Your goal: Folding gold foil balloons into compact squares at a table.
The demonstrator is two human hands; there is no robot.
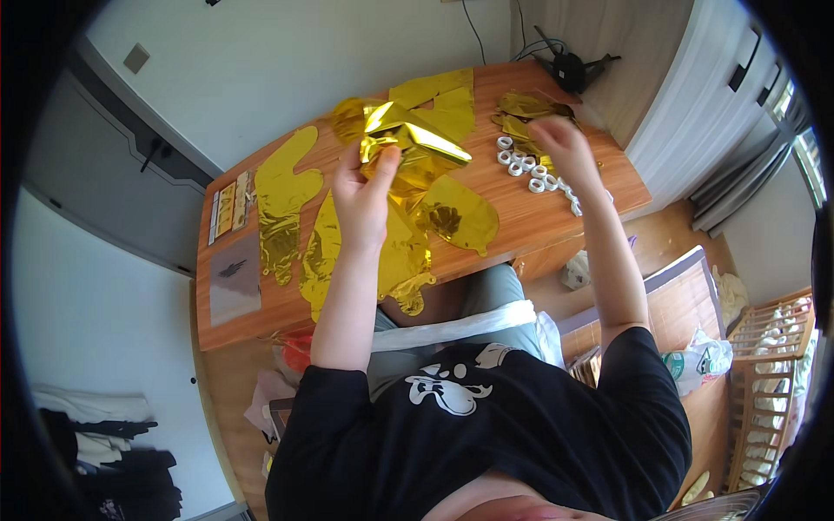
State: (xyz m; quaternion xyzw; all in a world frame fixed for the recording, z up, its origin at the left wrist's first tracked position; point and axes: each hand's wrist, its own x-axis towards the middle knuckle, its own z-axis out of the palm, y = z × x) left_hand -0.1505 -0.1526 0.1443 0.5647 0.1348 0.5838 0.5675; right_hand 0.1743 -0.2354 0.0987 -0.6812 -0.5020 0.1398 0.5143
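My left hand [367, 193] is raised over the table, thumb and fingers closed on a crumpled, shiny gold foil balloon [417, 148] that is flat, without air. More flat gold foil balloons lie below and around it: a long one [287, 191] to the left, a rounded one [465, 213] to the right, and another [447, 95] toward the back. My right hand [569, 148] hangs over the table's right side, near a darker gold foil pile [530, 108] and several small white rolls [537, 171]. Motion smears its fingers, so what they hold does not show.
The wooden table [230, 304] carries a grey sheet [234, 276] and a printed card [230, 208] at its left. A black router [569, 69] with cables stands at the back right corner. A wooden crib [769, 382] and a plastic bag [699, 360] are at the right.
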